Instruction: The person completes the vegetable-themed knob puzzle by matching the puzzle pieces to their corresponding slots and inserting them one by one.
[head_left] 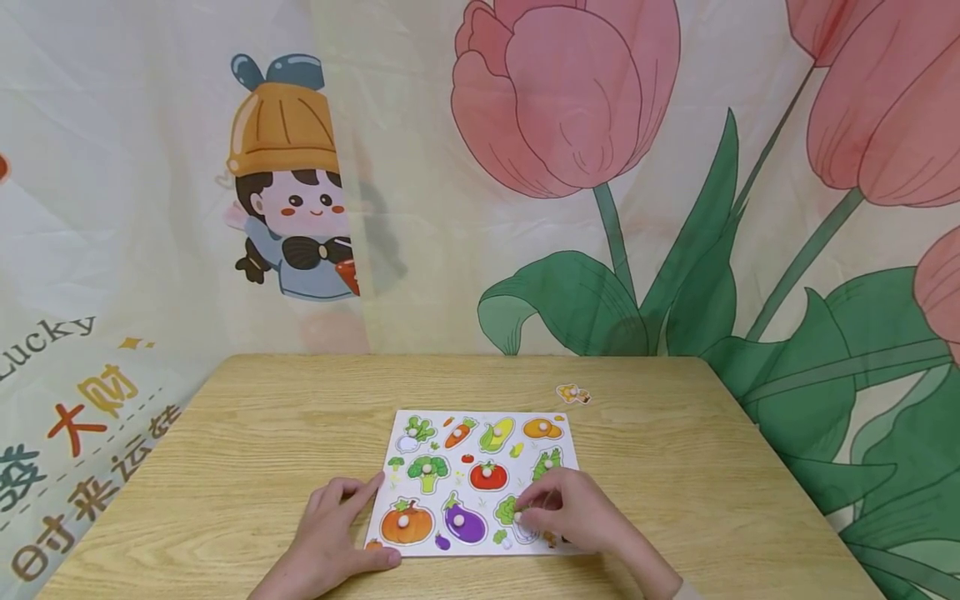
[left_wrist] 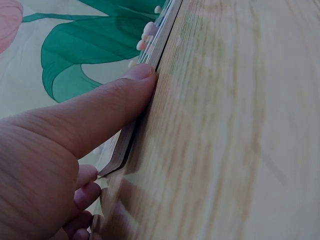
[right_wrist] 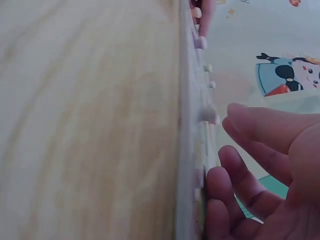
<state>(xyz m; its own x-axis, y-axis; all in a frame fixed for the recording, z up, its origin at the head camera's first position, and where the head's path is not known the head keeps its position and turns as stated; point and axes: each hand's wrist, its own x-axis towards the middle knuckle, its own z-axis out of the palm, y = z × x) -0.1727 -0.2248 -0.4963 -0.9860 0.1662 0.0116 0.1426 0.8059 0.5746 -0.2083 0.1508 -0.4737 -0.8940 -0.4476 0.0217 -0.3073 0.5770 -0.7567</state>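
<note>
A white vegetable peg puzzle board [head_left: 459,477] lies flat on the wooden table [head_left: 247,433]. My left hand [head_left: 351,522] rests at the board's left edge with straight fingers. In the left wrist view its thumb [left_wrist: 112,105] presses along the board's side [left_wrist: 161,40]. My right hand [head_left: 561,505] lies over the board's lower right part, its fingertips at a green leafy piece [head_left: 510,508]. Seen from the right wrist, those fingers [right_wrist: 250,165] are loosely curved beside a white knob [right_wrist: 207,114] and grip nothing. The board holds a pumpkin [head_left: 407,522], an eggplant [head_left: 463,522] and a tomato [head_left: 488,475].
One loose puzzle piece [head_left: 573,393] lies on the table beyond the board's far right corner. A printed cloth backdrop [head_left: 570,167] with tulips and a cartoon figure hangs right behind the table's far edge. The table's edges run close on both sides.
</note>
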